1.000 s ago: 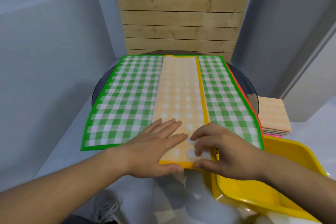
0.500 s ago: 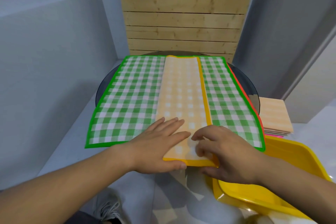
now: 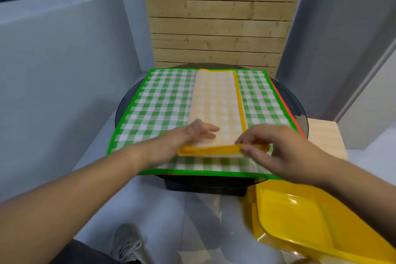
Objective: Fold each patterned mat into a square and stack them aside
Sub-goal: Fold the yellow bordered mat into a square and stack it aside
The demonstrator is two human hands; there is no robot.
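While the right hand (image 3: 276,152) pinches the raised near end of one yellow mat (image 3: 216,100) lying on one green mat (image 3: 162,103) on the desk (image 3: 299,105), the left hand (image 3: 190,137) looks too blurry to call.

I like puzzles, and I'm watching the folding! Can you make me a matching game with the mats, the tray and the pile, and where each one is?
Things:
1 orange mat
2 green mat
3 yellow tray
4 folded stack

Places:
A spread flat on the round table
B lower right, nearest the person
C near end pinched up by the right hand
D off the table, at its right side

Pairs: 1-C, 2-A, 3-B, 4-D
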